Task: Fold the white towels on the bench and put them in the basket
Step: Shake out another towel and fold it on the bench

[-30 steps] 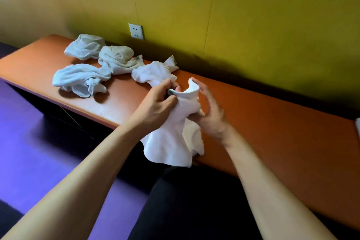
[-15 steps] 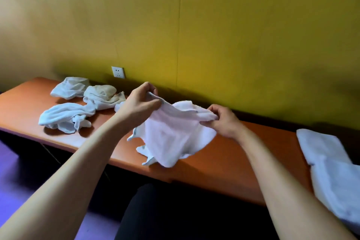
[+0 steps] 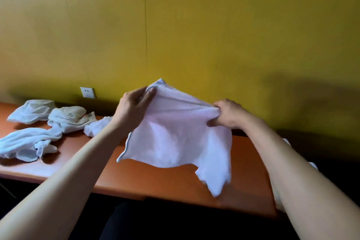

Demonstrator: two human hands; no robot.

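Above the orange wooden desk (image 3: pixel 175 185), the left hand (image 3: pixel 134 107) and right hand (image 3: pixel 227 114) each pinch the soft white square towel (image 3: pixel 175 138), probably stretching it for folding. Crumpled towels (image 3: pixel 44 128) wait at nine o'clock.

Five white towels (image 3: pixel 175 138), one bench (image 3: pixel 175 185), one wall socket (image 3: pixel 87 92), two hands (image 3: pixel 134 107).

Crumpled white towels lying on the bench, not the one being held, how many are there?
4: one far left by the wall, one beside it, one nearer the front edge, one partly behind the left forearm. More may be hidden.
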